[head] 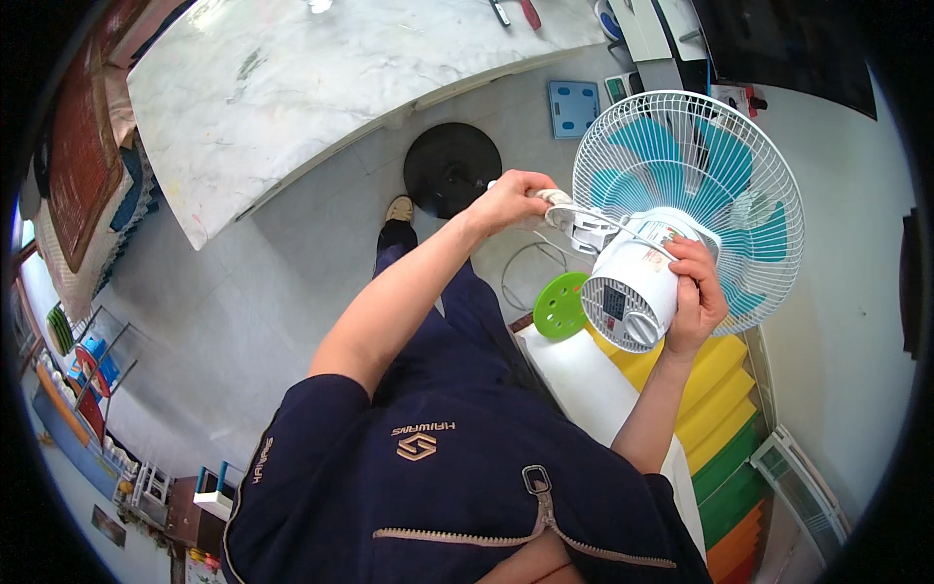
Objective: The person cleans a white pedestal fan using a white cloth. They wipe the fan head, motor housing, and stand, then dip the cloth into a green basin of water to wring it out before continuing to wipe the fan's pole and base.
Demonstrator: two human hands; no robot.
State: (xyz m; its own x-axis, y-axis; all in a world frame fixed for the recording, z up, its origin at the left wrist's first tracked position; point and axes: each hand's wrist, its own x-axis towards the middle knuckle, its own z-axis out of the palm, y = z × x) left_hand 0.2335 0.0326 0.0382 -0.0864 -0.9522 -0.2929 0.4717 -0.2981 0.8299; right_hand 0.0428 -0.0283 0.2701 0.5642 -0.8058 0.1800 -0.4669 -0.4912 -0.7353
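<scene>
A white electric fan head [633, 292] with a wire grille [792, 212] and teal blades is held up at the right. My right hand [693, 292] grips the side of its motor housing. With my left hand [514, 201] I hold a pale cloth [553, 196] at the fan's neck, beside the white cable [598, 215]. What lies inside that grip is partly hidden. Below on the floor stands a round black fan base [452, 164], with a loop of cable [511, 281] nearer to me. A green disc with holes [560, 310] is under the motor housing.
A marble-topped table [306, 80] spans the upper left, bearing a red-handled tool [530, 13]. Beyond the base lies a blue scale [573, 109]. A white bench or ledge [584, 379] and yellow and green padded steps [719, 409] are at my right, by the wall.
</scene>
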